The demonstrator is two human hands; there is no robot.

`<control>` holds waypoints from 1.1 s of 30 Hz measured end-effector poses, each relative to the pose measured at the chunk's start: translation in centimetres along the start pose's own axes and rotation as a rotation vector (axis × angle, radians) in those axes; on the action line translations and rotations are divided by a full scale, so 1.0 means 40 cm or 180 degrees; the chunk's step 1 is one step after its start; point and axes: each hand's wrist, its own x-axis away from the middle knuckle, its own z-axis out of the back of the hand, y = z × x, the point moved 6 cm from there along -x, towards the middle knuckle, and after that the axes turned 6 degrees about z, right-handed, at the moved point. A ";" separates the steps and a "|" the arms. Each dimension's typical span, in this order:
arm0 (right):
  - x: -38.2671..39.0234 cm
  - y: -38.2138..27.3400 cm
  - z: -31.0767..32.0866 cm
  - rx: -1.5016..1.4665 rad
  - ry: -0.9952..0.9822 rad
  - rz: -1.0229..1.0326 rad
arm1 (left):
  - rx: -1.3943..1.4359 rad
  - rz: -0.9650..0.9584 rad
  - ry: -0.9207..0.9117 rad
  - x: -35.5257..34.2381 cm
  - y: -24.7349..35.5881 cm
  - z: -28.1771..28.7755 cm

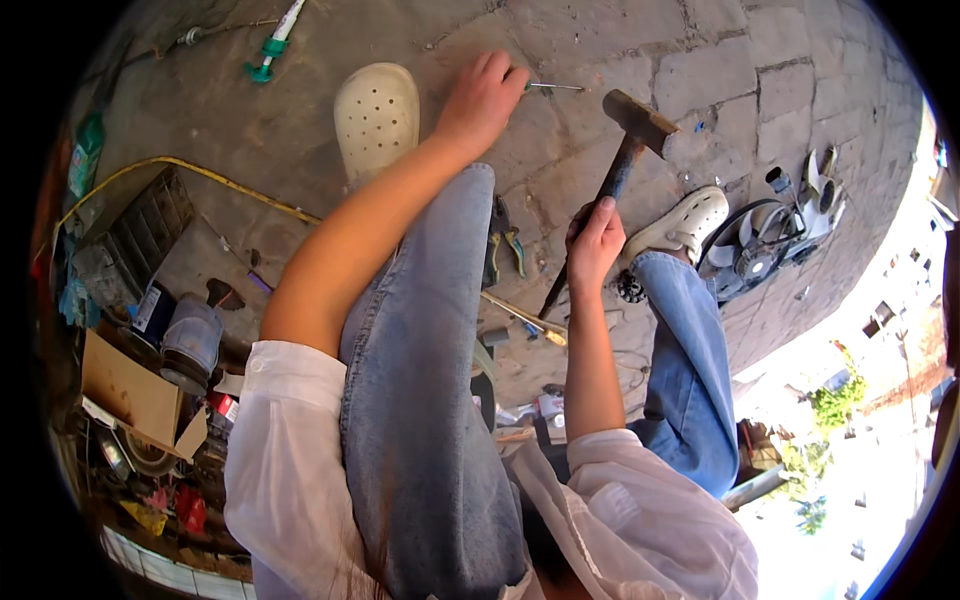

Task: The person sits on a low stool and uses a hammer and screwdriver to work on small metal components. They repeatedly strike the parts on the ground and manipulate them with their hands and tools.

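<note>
My left hand [485,98] is closed round the green handle of a small screwdriver [556,87]. Its thin shaft points right, low over the paving or touching it; which one I cannot tell. In my right hand [597,238] is a hammer [620,170], gripped partway along its dark handle. The hammer's rusty metal head is up and to the right, apart from the screwdriver tip, and the handle's end sticks out below my fist. Between my legs lie pliers [513,250] and a screwdriver with a yellowish handle [553,337].
My clogs [377,118] stand on the stone paving [705,78]. Right of my right foot sits a dark machine part [765,240]. A yellow hose [225,180], a dark crate [135,235] and an open cardboard box [130,390] are at left. A green-and-white tube [275,45] lies at the far left.
</note>
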 end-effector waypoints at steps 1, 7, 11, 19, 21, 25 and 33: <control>-0.003 -0.005 -0.002 0.0021 0.0053 0.0118 | -0.0023 -0.0036 0.0007 -0.001 -0.002 -0.003; -0.030 0.010 -0.032 0.0551 0.0126 0.0090 | -0.0002 -0.0106 0.0098 0.002 -0.001 0.000; -0.027 -0.002 -0.036 0.0551 0.0256 0.0114 | -0.0027 -0.0144 0.0062 0.000 -0.002 -0.002; -0.004 -0.015 -0.054 0.0405 0.0320 0.0277 | 0.0028 -0.0073 -0.0027 0.006 -0.005 -0.003; 0.008 0.017 -0.045 0.0266 0.0279 0.0106 | 0.0047 -0.0030 -0.0038 0.002 -0.005 -0.003; 0.038 0.037 -0.026 -0.0033 0.0321 -0.0019 | 0.0170 0.0064 0.0100 -0.004 0.000 0.003; 0.008 0.008 -0.007 0.0061 0.0323 0.0156 | 0.0198 0.0077 0.0098 -0.005 0.000 0.010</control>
